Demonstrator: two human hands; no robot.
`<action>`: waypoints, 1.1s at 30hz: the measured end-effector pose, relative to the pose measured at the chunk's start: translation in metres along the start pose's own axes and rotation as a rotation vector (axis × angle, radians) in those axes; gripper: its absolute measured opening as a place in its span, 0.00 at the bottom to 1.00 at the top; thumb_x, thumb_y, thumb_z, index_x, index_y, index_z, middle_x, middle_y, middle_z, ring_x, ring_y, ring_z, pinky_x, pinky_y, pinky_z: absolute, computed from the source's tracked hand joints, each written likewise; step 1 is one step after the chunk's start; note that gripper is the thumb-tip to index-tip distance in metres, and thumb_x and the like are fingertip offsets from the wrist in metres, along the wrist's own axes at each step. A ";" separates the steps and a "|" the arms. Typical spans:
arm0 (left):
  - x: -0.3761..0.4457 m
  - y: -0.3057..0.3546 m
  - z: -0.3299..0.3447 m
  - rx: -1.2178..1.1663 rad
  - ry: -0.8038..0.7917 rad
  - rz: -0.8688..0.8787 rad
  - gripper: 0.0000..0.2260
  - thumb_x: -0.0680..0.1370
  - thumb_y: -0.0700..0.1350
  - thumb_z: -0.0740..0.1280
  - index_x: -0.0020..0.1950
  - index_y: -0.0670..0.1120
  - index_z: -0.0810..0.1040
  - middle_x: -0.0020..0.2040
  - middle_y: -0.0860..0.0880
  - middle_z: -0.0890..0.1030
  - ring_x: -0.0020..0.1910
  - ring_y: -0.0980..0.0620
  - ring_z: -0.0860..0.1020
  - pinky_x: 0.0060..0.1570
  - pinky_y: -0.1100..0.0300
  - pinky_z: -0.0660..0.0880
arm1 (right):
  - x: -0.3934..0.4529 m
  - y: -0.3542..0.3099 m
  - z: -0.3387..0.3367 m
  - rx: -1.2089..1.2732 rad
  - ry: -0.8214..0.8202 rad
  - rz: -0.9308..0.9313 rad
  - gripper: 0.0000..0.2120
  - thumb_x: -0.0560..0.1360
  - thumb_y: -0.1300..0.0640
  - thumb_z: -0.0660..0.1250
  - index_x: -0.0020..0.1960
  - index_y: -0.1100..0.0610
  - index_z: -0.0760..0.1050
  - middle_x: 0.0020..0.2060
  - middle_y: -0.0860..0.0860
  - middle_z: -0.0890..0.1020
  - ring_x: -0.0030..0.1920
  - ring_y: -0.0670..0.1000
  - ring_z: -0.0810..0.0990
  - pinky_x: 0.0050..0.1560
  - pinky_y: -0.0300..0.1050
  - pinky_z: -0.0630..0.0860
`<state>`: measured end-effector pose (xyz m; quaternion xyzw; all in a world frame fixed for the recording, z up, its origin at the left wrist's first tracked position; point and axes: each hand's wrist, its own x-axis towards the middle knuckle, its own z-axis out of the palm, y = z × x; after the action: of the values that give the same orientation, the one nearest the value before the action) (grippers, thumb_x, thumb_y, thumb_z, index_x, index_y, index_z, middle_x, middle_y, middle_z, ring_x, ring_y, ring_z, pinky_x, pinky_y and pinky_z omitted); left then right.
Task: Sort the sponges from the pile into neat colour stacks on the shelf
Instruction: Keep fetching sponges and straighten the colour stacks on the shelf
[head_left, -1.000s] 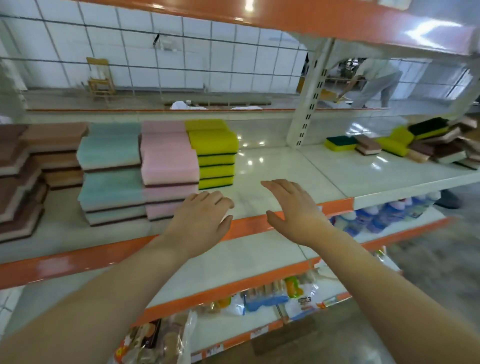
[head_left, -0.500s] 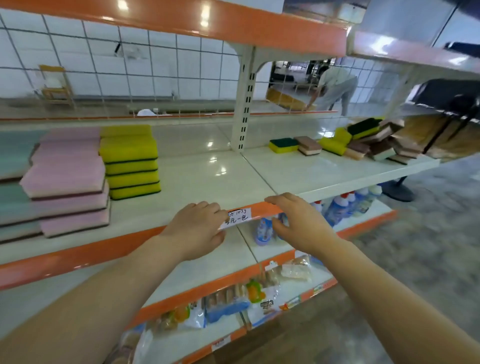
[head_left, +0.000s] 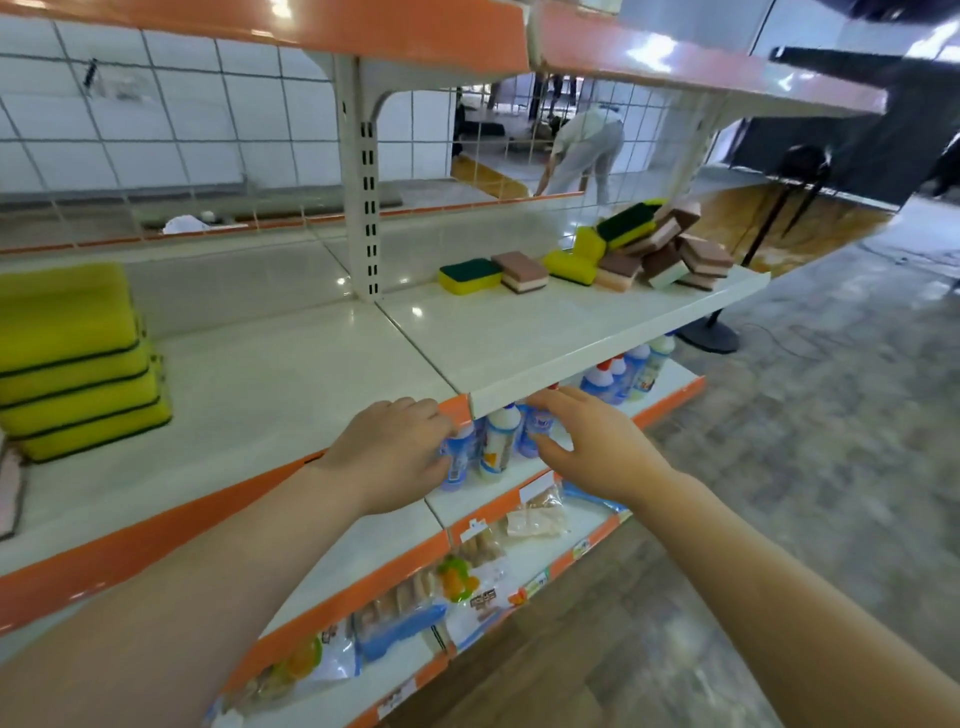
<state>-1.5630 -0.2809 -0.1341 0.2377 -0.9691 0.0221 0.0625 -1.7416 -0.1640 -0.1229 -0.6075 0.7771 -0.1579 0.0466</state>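
Observation:
A jumbled pile of brown and yellow sponges (head_left: 654, 247) lies at the right end of the white shelf (head_left: 519, 332). Left of the pile, a yellow-and-green sponge (head_left: 469, 275) and a brown sponge (head_left: 521, 271) sit side by side. A neat stack of yellow sponges (head_left: 78, 364) stands at the far left, with a pink sponge edge (head_left: 10, 488) below it. My left hand (head_left: 395, 452) and my right hand (head_left: 587, 447) hover empty in front of the shelf's front edge, fingers loosely bent, well short of the pile.
A white upright post (head_left: 363, 208) divides the shelf. Spray bottles (head_left: 498, 441) stand on the lower shelf behind my hands; bagged goods (head_left: 395, 618) fill the bottom shelf. A fan base (head_left: 711, 338) stands on the floor at right. A person bends over beyond the mesh back.
The view has swung right: the blue and brown stacks left the frame and the pile came closer. Both hands shifted right along the shelf edge, still empty.

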 end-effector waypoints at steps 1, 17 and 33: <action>0.008 0.001 0.002 -0.002 0.005 0.006 0.16 0.80 0.51 0.55 0.65 0.49 0.69 0.58 0.50 0.73 0.58 0.50 0.71 0.51 0.61 0.64 | 0.003 0.005 0.000 -0.007 -0.003 0.009 0.23 0.77 0.55 0.61 0.71 0.51 0.66 0.65 0.48 0.72 0.62 0.50 0.72 0.55 0.41 0.70; 0.173 -0.049 0.007 0.021 -0.123 -0.021 0.22 0.80 0.54 0.56 0.73 0.51 0.60 0.68 0.50 0.67 0.66 0.50 0.67 0.62 0.56 0.65 | 0.122 0.093 -0.031 -0.076 -0.057 0.137 0.23 0.78 0.53 0.61 0.72 0.51 0.64 0.64 0.50 0.71 0.60 0.52 0.73 0.58 0.47 0.72; 0.287 -0.037 0.024 -0.011 -0.249 0.058 0.21 0.80 0.53 0.56 0.73 0.52 0.60 0.69 0.50 0.67 0.66 0.49 0.67 0.60 0.55 0.67 | 0.189 0.176 -0.043 -0.116 -0.051 0.199 0.22 0.78 0.53 0.60 0.72 0.52 0.63 0.66 0.50 0.71 0.62 0.52 0.73 0.60 0.46 0.72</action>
<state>-1.8005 -0.4472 -0.1192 0.2101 -0.9759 -0.0109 -0.0575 -1.9650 -0.3002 -0.1131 -0.5329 0.8399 -0.0917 0.0463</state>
